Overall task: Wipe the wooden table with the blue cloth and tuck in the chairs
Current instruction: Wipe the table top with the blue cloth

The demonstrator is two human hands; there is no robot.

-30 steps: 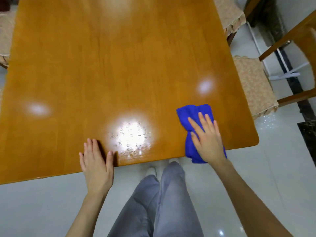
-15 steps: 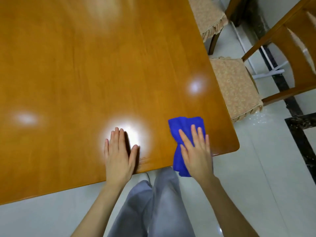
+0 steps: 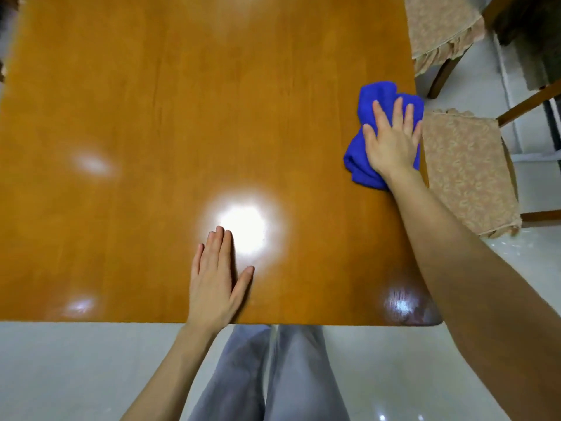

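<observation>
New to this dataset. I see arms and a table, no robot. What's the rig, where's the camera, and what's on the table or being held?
There is no robot: a person works with bare hands. The single camera is worn on their head and looks forward and down, which is why you see their own arms and grey trousers. The left hand lies flat on the wooden table by its near edge and holds nothing. The right hand presses a bunched blue cloth onto the table at its right edge, fingers straight rather than curled round it. Beside that edge stand a near chair and a far chair, both with their cushioned seats showing. The white patches are light glare.
</observation>
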